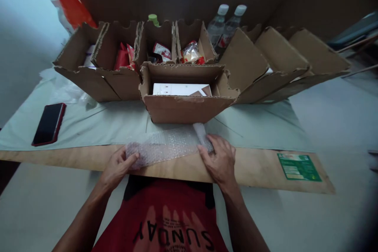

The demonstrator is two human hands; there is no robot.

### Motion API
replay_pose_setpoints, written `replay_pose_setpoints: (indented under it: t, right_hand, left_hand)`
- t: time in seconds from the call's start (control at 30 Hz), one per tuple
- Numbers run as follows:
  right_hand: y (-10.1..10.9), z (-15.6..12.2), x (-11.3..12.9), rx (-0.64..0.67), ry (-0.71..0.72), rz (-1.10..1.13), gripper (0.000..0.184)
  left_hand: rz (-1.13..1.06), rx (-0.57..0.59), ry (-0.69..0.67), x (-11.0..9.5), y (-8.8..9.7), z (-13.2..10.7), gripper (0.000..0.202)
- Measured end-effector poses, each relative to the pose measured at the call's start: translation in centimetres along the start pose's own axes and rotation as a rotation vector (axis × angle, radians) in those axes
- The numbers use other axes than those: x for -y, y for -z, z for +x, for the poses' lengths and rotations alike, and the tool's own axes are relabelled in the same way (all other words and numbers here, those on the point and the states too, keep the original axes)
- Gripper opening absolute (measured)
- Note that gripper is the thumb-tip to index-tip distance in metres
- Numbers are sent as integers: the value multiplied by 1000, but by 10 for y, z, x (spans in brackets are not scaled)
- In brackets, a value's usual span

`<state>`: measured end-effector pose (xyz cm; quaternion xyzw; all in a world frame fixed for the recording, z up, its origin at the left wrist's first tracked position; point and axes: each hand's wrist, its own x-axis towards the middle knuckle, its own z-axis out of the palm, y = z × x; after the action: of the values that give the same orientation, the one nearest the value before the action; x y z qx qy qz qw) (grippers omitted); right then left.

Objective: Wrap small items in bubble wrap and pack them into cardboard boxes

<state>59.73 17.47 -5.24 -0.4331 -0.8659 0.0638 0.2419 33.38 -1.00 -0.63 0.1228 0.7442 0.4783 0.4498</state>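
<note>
Lower centre of frame: our left grip [118,164] and right grip [220,160] each pinch closed on one end of bubble wrap [169,145], just below a cardboard box [189,109].

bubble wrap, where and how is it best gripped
Probably by its two ends, one hand coming from each side: the bubble wrap is a long, thin strip spread sideways between the left hand and the right hand, and its right end looks rolled or folded, giving more to pinch.

A phone [49,124] (red-edged) lies on the pale cloth [260,124] — a green label [299,167] on the wooden board [256,167].
</note>
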Motion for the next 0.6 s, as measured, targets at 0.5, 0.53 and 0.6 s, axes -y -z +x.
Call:
replay_pose_setpoints:
  t: [0.5,0.53,0.6]
  right_hand:
    - [6,-3,-19,-268,-300,396,63]
    - [4,-5,-24,-259,-293,352,69]
    - [1,-8,-37,-233,-275,230,78]
  left_hand:
    - [361,-91,-350,-18,3,31,39]
    - [492,-128,-378,-17,2,37,39]
    - [733,-232,-430,-14,3,45,41]
